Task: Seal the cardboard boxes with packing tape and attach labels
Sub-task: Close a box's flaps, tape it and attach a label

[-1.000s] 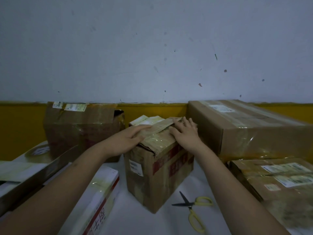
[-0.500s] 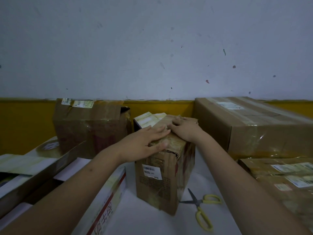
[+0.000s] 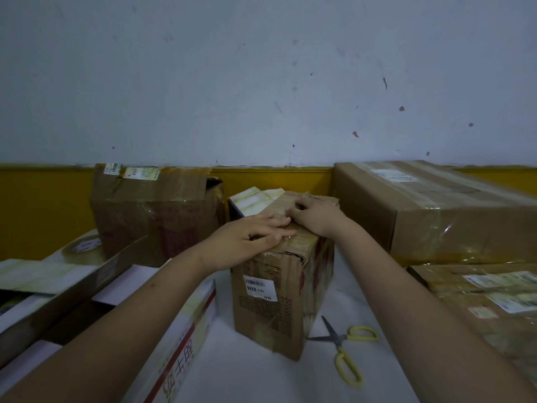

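Note:
A small upright cardboard box stands in the middle of the white table, with a white barcode label on its near face and glossy tape across its top flaps. My left hand lies flat on the near part of the top, fingers spread and pointing right. My right hand presses on the far right part of the top, fingers bent down onto the tape. A pale flap sticks up at the box's far left corner. A roll of clear packing tape rests on a box at the left.
Yellow-handled scissors lie open on the table right of the box. A large taped carton and a labelled one fill the right side. A worn brown box stands at back left; open flat boxes lie at near left.
The small box has turned so its labelled face points toward me. Both hands moved closer together on its top, pressing the flap down flat.

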### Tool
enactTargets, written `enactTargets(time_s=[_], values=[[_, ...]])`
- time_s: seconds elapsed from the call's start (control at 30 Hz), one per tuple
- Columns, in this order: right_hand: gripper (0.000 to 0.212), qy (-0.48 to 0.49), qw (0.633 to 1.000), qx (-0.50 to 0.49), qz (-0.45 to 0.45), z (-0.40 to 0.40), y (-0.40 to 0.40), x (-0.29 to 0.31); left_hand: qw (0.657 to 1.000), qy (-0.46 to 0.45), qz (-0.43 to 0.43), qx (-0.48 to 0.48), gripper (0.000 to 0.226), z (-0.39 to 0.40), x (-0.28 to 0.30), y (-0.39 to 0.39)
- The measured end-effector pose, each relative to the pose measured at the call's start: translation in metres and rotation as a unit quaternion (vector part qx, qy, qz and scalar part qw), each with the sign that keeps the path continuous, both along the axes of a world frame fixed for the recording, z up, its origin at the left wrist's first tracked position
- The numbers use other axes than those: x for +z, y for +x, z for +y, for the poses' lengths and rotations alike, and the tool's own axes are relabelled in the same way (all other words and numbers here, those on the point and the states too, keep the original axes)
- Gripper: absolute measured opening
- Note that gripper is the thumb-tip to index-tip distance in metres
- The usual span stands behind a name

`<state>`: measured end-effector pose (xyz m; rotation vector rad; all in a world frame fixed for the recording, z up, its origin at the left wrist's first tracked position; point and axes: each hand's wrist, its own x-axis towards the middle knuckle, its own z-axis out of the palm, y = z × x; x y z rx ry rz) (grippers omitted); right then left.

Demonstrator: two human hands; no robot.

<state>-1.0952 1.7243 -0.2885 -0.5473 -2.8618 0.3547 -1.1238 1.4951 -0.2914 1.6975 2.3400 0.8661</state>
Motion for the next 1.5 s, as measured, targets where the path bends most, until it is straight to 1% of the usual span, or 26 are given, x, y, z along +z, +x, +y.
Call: enactTargets(time_s=[0.1, 0.27, 0.43, 0.5, 0.57, 0.63, 0.67, 0.7, 0.77, 0.83, 0.87, 0.9, 0.97, 1.03, 1.1, 1.17, 1.23, 1.3, 1.4, 1.47, 1.5], values=[[0.065, -0.004, 1.000, 0.000, 0.007, 0.002, -0.002, -0.002, 1.000, -0.003, -0.006, -0.006, 0.033, 0.002, 0.001, -0.002], [0.065, -0.009, 1.000, -0.001, 0.008, 0.002, -0.002, -0.003, 1.000, -0.011, -0.018, -0.019, 0.045, 0.004, 0.002, -0.006], [0.064, -0.027, 0.999, -0.009, 0.018, -0.005, 0.003, 0.002, 0.997, -0.033, -0.067, -0.024, 0.048, 0.005, 0.010, -0.003], [0.055, -0.043, 0.996, -0.024, 0.073, -0.010, 0.011, 0.002, 0.999, -0.007, -0.050, 0.004, 0.049, 0.003, 0.008, 0.004], [0.046, -0.061, 0.982, -0.041, 0.174, -0.015, 0.025, -0.001, 0.997, 0.045, 0.004, 0.069, 0.059, -0.002, 0.002, 0.013], [0.040, -0.061, 0.955, -0.044, 0.287, -0.024, 0.046, -0.008, 0.985, 0.089, 0.080, 0.126, 0.070, -0.011, -0.005, 0.025], [0.037, -0.061, 0.938, -0.039, 0.338, -0.031, 0.059, -0.013, 0.977, 0.122, 0.100, 0.140, 0.069, -0.017, -0.008, 0.034], [0.033, -0.063, 0.922, -0.034, 0.381, -0.040, 0.074, -0.021, 0.970, 0.166, 0.094, 0.150, 0.065, -0.024, -0.012, 0.043], [0.027, -0.056, 0.891, -0.032, 0.449, -0.060, 0.105, -0.038, 0.951, 0.253, 0.039, 0.171, 0.049, -0.040, -0.025, 0.068], [0.021, -0.060, 0.875, -0.021, 0.481, -0.081, 0.132, -0.059, 0.923, 0.314, 0.002, 0.224, 0.026, -0.057, -0.048, 0.102], [0.020, -0.072, 0.875, -0.004, 0.478, -0.092, 0.144, -0.071, 0.909, 0.328, -0.018, 0.258, 0.016, -0.065, -0.062, 0.121], [0.019, -0.082, 0.881, 0.018, 0.466, -0.102, 0.155, -0.083, 0.896, 0.330, -0.049, 0.293, 0.013, -0.073, -0.077, 0.141], [0.018, -0.069, 0.903, 0.062, 0.420, -0.119, 0.173, -0.109, 0.866, 0.300, -0.146, 0.374, 0.011, -0.087, -0.105, 0.177], [0.016, -0.053, 0.926, 0.095, 0.362, -0.132, 0.183, -0.132, 0.829, 0.229, -0.252, 0.444, 0.014, -0.096, -0.134, 0.201], [0.015, -0.054, 0.942, 0.113, 0.312, -0.141, 0.188, -0.152, 0.784, 0.182, -0.380, 0.456, 0.022, -0.100, -0.157, 0.214], [0.016, -0.072, 0.948, 0.129, 0.282, -0.148, 0.192, -0.165, 0.734, 0.171, -0.477, 0.452, 0.037, -0.100, -0.166, 0.218], [0.018, -0.100, 0.948, 0.135, 0.269, -0.152, 0.196, -0.173, 0.702, 0.182, -0.526, 0.444, 0.057, -0.097, -0.167, 0.215], [0.017, -0.112, 0.951, 0.132, 0.258, -0.153, 0.201, -0.178, 0.676, 0.197, -0.558, 0.439, 0.065, -0.094, -0.166, 0.215], [0.017, -0.121, 0.952, 0.128, 0.249, -0.152, 0.207, -0.185, 0.645, 0.199, -0.593, 0.439, 0.061, -0.095, -0.180, 0.217], [0.017, -0.127, 0.953, 0.130, 0.241, -0.151, 0.210, -0.190, 0.621, 0.194, -0.635, 0.416, 0.053, -0.095, -0.187, 0.221], [0.017, -0.131, 0.954, 0.130, 0.235, -0.151, 0.211, -0.193, 0.617, 0.190, -0.648, 0.404, 0.046, -0.094, -0.189, 0.221]])
